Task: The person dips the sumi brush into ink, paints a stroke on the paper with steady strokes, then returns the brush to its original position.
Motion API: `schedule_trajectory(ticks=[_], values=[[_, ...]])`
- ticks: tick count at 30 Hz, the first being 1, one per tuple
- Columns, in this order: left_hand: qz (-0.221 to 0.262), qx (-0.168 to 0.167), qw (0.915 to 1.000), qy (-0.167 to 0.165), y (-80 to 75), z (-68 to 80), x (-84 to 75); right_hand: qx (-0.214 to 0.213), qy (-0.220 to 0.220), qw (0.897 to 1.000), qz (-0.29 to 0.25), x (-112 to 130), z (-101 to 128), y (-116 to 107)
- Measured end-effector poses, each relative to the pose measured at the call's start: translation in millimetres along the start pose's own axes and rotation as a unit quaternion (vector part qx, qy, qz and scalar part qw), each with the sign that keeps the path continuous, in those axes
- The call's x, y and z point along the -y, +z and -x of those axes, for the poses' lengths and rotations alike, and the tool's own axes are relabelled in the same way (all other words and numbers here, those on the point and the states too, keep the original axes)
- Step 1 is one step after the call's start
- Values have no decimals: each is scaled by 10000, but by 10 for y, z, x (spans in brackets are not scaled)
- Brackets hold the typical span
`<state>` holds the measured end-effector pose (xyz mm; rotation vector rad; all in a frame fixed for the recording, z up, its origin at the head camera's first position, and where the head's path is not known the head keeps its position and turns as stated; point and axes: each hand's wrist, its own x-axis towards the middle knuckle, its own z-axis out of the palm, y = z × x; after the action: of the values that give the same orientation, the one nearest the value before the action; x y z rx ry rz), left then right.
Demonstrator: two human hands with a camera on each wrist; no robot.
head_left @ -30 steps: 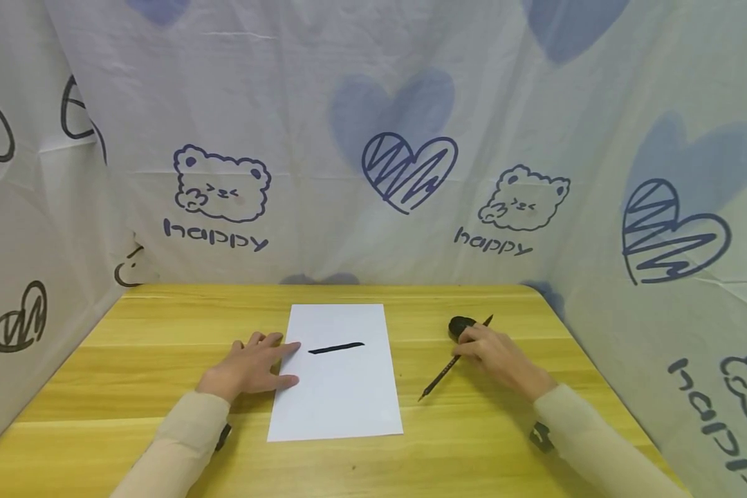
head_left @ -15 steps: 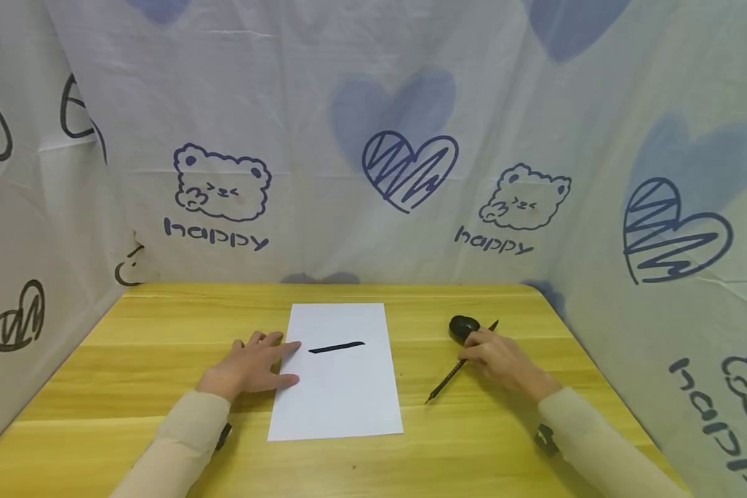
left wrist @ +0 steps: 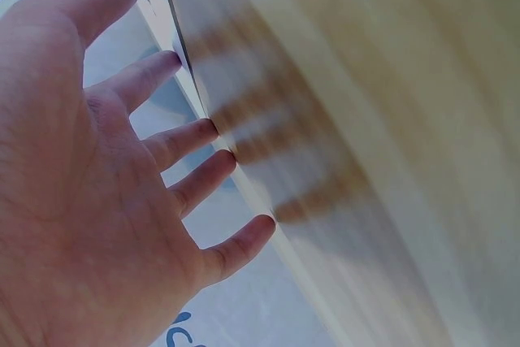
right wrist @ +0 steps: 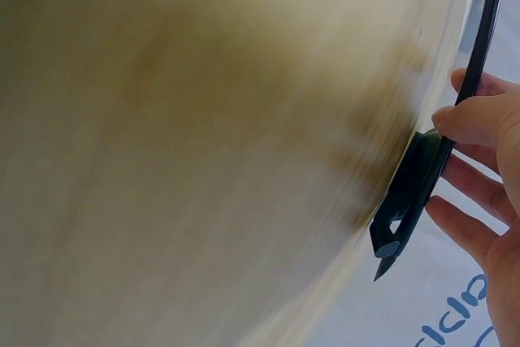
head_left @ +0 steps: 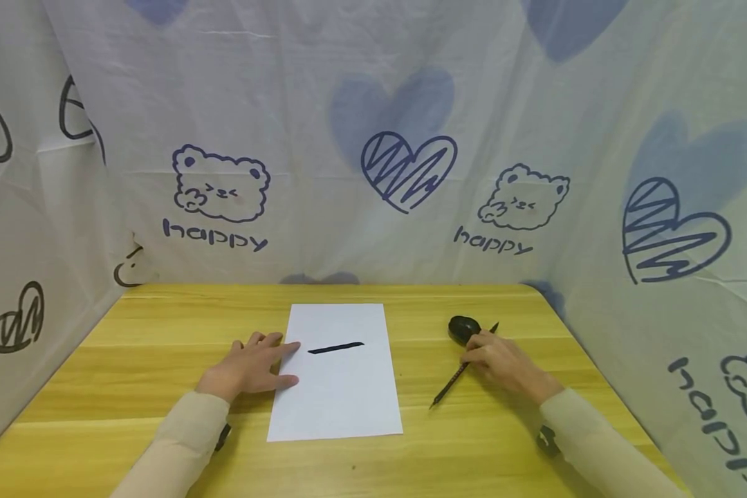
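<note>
A sheet of white paper (head_left: 342,401) lies on the table, marked with one slanting black stroke (head_left: 336,348). My left hand (head_left: 249,369) rests at its left edge, thumb and index finger on the sheet, the fingers spread in the left wrist view. To the right, my right hand (head_left: 504,363) pinches a dark, slim writing brush (head_left: 451,385) around its middle. A small black ink dish (head_left: 463,328) is just beyond those fingertips. In the right wrist view the brush (right wrist: 485,30) slants across the dish (right wrist: 406,180), its pointed end past it; whether they touch, I cannot tell.
The yellow wood-grain table (head_left: 342,470) extends around the paper and dish. White cloth (head_left: 311,207) printed with hearts, bears and lettering hangs behind the table and along both sides.
My right hand and the brush have shifted slightly right and toward me, so more of the ink dish shows. The left hand and paper have stayed in place.
</note>
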<state>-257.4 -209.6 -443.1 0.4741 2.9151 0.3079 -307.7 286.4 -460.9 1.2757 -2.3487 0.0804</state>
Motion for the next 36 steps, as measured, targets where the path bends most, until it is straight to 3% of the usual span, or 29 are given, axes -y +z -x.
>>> schedule_trajectory(ticks=[19,28,36], values=[[40,-24,10000,-16,2,-3,12,63,96,9999,-59,10,20,9],[-7,-39,10000,-6,22,-19,31,394,288,9986,-216,18,24,12],[-44,-48,10000,15,39,-33,36,341,257,9988,-228,34,16,-6]])
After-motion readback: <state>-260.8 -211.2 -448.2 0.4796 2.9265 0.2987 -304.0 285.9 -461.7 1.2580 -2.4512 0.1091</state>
